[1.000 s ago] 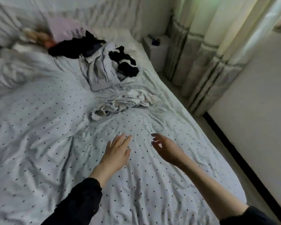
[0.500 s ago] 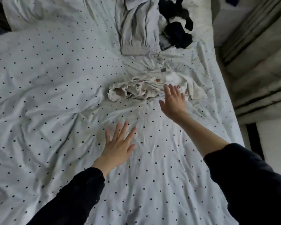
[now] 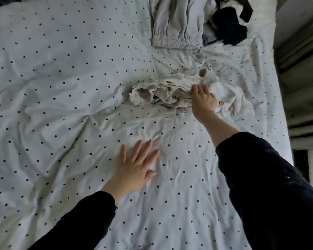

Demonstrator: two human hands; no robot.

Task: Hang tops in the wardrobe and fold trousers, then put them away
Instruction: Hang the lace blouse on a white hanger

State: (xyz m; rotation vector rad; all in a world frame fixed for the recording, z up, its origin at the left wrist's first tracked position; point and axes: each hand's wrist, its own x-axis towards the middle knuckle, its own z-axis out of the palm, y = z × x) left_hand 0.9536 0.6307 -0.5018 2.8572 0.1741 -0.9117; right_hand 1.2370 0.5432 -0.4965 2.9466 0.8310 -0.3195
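two hands are on the bed: the left hand (image 3: pixel 137 165) lies flat with straight fingers pressed on the dotted duvet (image 3: pixel 61 87), holding nothing, while the right hand (image 3: pixel 203 98) rests on the crumpled cream top (image 3: pixel 163 94) with its fingers bent down into the cloth, apparently closing on a fold, though how firm the hold is cannot be told. the top lies bunched in the middle of the bed, its frilled edge toward the left and its buttoned part under and beyond the right hand. the likely trouble is that a pull on one fold lifts only part of the garment, so the rest drags, twists or snags a button on the rumpled duvet. just beyond it the grey trousers (image 3: pixel 175 27) lie with a drawstring trailing toward the top, so the cord might come along. a black and white garment (image 3: pixel 229 24) sits beside the trousers, near the right edge of the bed. there is wide open duvet to the left for spreading things out; on the right the mattress edge is near, and cloth could slip off toward the curtain (image 3: pixel 300 69).
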